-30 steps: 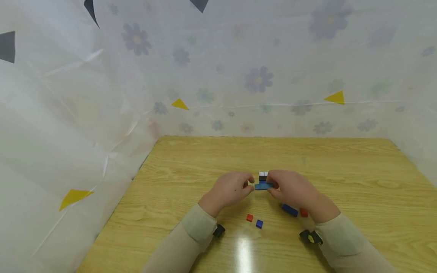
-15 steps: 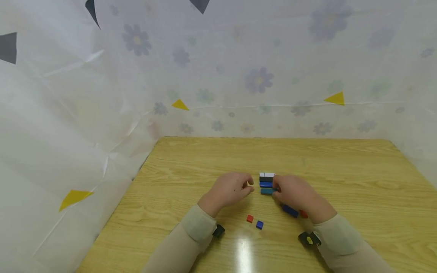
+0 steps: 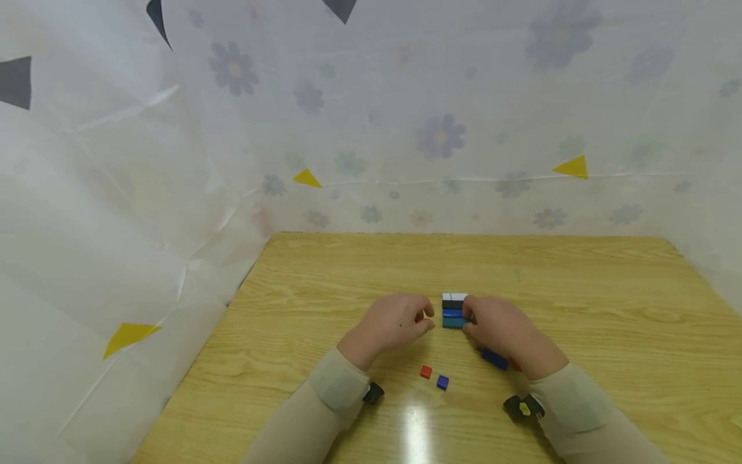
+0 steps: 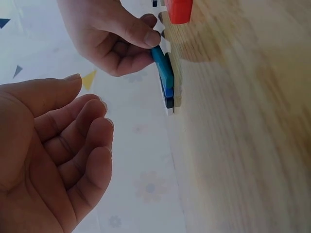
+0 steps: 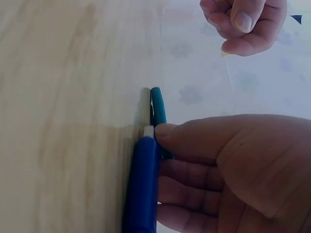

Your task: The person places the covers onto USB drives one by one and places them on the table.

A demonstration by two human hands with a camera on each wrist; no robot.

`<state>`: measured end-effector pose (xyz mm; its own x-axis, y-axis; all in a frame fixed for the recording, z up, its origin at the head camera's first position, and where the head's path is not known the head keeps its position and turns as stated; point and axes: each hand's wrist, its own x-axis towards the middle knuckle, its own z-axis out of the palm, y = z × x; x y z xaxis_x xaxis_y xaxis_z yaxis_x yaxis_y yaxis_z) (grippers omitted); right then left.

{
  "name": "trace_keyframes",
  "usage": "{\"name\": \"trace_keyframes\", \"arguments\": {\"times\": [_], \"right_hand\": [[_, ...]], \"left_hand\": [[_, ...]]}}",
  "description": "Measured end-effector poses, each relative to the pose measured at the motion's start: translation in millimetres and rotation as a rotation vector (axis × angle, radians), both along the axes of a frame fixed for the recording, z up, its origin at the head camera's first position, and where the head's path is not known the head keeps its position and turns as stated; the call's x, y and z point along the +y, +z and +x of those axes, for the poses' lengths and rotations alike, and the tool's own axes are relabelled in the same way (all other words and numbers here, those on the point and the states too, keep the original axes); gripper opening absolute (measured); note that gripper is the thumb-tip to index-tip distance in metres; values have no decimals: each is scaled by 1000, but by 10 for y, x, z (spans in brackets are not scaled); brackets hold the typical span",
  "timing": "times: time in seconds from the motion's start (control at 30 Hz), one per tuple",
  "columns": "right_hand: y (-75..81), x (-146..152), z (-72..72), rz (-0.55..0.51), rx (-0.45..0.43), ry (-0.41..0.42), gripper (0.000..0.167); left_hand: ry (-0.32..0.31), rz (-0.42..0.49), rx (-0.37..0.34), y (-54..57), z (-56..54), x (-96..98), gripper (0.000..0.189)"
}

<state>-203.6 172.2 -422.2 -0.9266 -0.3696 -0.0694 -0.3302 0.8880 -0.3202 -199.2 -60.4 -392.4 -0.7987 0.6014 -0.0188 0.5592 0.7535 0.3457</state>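
Observation:
My right hand pinches the right end of a teal bar between thumb and fingers. The teal bar lies along the near side of a blue bar. Beyond the blue one are a black bar and white pieces, all in a row; their right ends are partly hidden by the hand. To the left of this row, my left hand holds nothing, its fingers loosely curled, as the left wrist view shows its open palm.
A dark blue stick with a pale tip lies under my right hand, beside a red piece mostly covered by the wrist. Nearer me on the wooden table sit a small red cube and a small blue cube.
My right hand has brought the teal bar down from between the hands to the table, then pushed it away from me against the blue bar. The left hand has hardly moved.

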Motion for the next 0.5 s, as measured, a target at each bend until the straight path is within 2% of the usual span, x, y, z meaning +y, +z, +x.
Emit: {"name": "trace_keyframes", "arguments": {"times": [0.3, 0.5], "right_hand": [[19, 17, -1, -22, 7, -45, 11], [105, 43, 27, -13, 16, -57, 10]], "left_hand": [[3, -48, -18, 7, 9, 23, 24], [-29, -100, -15, 3, 23, 41, 20]]}}
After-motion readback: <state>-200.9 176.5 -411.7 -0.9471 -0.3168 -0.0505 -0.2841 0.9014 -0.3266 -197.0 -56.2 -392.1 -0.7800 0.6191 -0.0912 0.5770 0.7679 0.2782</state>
